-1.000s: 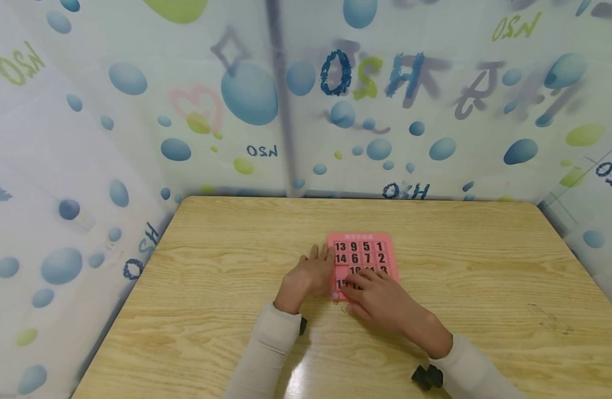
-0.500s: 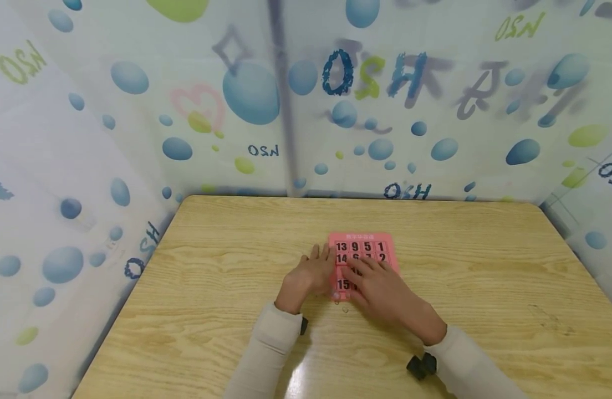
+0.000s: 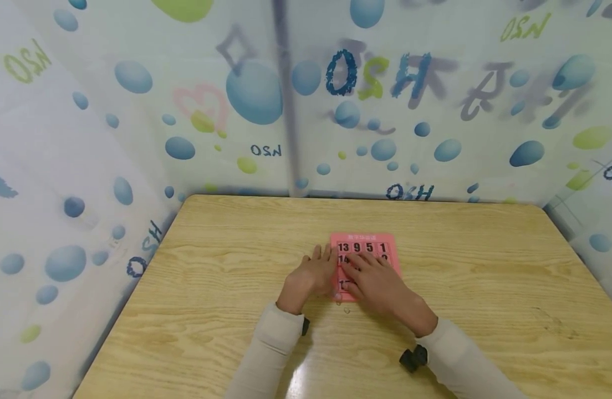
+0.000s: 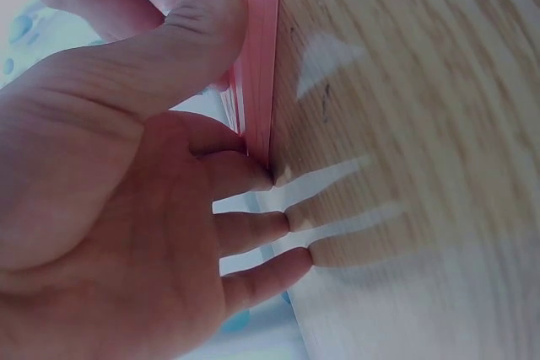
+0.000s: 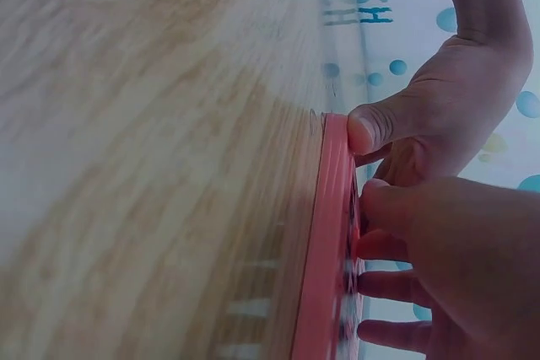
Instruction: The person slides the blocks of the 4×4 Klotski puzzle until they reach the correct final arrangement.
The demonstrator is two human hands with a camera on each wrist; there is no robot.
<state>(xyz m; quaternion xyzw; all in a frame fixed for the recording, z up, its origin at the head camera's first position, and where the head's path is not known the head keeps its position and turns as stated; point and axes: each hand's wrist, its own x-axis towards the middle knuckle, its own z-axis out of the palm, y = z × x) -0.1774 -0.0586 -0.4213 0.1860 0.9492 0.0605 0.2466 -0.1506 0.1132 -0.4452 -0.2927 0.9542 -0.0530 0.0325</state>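
Observation:
A pink number slide puzzle (image 3: 370,247) lies flat on the wooden table, its top row reading 13, 9, 5, 1. My left hand (image 3: 308,277) holds it at the left side, with the thumb at the near-left corner and the fingers stretched along the edge. In the left wrist view those fingertips reach the tabletop beside the pink frame (image 4: 260,48). Spread over the lower rows, my right hand (image 3: 381,282) touches the tiles with its fingertips and hides several numbers. The right wrist view shows these fingers against the puzzle's face, beside its pink side wall (image 5: 325,233).
The wood-grain table (image 3: 236,238) reaches back to a pale curtain (image 3: 311,127) printed with blue and green drops. Dark wrist-camera mounts (image 3: 413,357) sit at the cuffs of both light sleeves. A small loop (image 3: 347,310) lies by the puzzle's near edge.
My right hand has moved up and slightly left over the tiles, covering more of the second row. The left hand keeps its place at the puzzle's edge.

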